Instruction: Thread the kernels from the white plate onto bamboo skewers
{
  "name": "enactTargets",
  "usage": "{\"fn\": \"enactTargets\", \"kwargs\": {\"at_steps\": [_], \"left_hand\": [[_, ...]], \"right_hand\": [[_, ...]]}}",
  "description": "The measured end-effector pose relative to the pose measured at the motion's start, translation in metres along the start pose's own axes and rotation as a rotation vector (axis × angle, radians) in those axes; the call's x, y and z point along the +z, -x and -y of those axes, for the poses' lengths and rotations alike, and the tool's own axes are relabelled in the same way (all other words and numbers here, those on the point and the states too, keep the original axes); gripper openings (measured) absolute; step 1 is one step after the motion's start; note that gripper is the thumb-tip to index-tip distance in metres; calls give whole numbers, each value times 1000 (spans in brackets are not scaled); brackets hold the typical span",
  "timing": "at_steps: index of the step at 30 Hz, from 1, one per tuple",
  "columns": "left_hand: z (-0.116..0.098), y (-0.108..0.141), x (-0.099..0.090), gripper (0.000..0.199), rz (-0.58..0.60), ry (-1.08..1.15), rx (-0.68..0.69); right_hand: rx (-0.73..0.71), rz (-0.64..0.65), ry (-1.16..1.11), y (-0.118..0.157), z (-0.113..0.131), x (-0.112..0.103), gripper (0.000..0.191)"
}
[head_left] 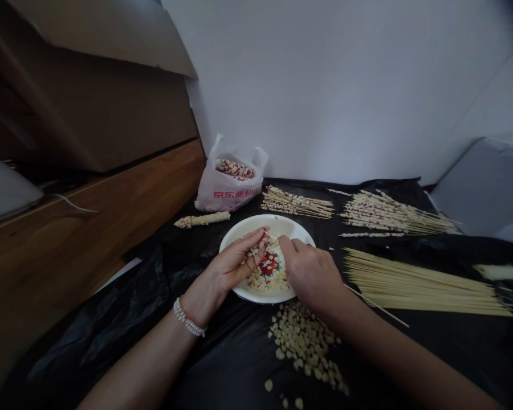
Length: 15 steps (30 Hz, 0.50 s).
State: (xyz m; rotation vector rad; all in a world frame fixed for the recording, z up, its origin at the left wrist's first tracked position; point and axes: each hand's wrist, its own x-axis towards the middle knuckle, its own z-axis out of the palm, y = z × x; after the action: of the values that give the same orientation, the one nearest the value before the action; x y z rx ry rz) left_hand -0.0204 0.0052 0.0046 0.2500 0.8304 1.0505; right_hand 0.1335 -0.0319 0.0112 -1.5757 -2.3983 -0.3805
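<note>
Over a white bowl (301, 233) with a red flower pattern, my left hand (239, 259) has thumb and fingertips pinched together. What sits between them is too small to make out. My right hand (310, 270) is closed around a thin bamboo skewer (378, 306). The skewer's back end sticks out to the right beneath my wrist, and its front end points toward my left fingertips. Loose corn kernels (263, 282), pale with some dark red, lie in the bowl. Just in front of it, a pile of flat pale pieces (303, 339) is spread on the black plastic sheet (235, 353).
Behind the bowl stand a white plastic bag (226, 193) with corn cobs and a partly stripped cob (203, 220). To the right lie two bundles of threaded skewers (297, 202) (385, 213), bare skewers (419, 282) and scissors (511, 299). A cardboard box (123, 108) is at left.
</note>
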Motion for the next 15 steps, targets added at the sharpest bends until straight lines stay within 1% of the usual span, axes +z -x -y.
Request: {"fn": "enactTargets", "kwargs": {"at_steps": [3, 6, 11, 15], "left_hand": [[1, -1, 1, 11, 2, -2, 31], [1, -4, 0, 17, -2, 21, 55], [-2, -7, -2, 21, -26, 80, 83], [-4, -8, -2, 17, -10, 97, 71]], "right_hand": [[1, 5, -2, -1, 0, 0, 14], [0, 0, 2, -1, -2, 1, 14], [18, -63, 34, -2, -6, 3, 13], [-8, -99, 30, -1, -7, 5, 15]]}}
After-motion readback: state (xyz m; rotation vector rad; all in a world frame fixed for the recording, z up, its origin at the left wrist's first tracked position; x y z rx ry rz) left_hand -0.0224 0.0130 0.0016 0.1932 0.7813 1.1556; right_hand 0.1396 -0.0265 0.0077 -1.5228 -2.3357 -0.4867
